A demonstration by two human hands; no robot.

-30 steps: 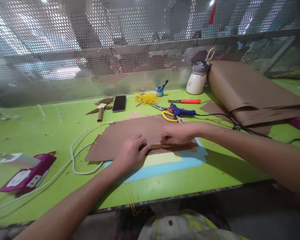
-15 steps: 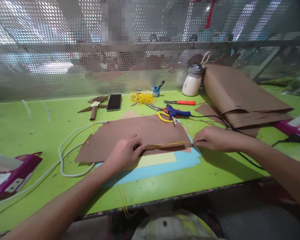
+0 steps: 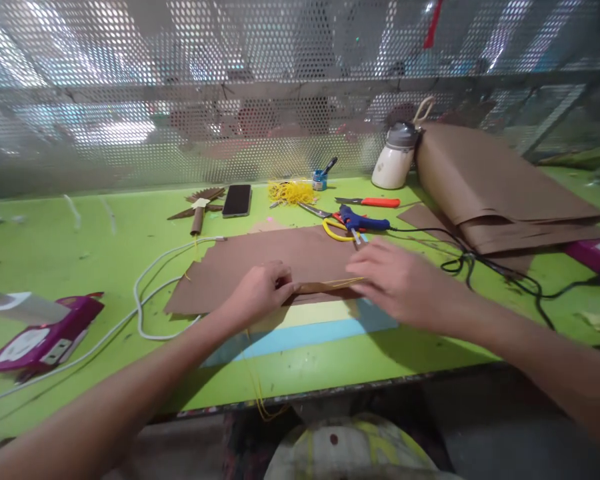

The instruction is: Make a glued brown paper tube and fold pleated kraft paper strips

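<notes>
“Pinching what, the left hand (image 3: 264, 288)?”

“The folded near edge of the brown sheet (image 3: 260, 257), between thumb and curled fingers, though the fingertips are tucked out of sight.”

“And the right hand (image 3: 403, 283)?”

“Blurred (its outline barely holds) and hiding the sheet's right end. Yellow thread (image 3: 341, 284) along the fold runs up to its fingers, but whether they grip it I cannot tell.”

“Where does the sheet lie?”

“On the green table (image 3: 290, 383), overlapping blue paper (image 3: 290, 339) on the near side. On its far side, the glue gun (image 3: 367, 221) covers part of the scissors (image 3: 314, 211).”

“And far right?”

“A purple power strip (image 3: 587, 253), cut off at the edge of view”
</notes>
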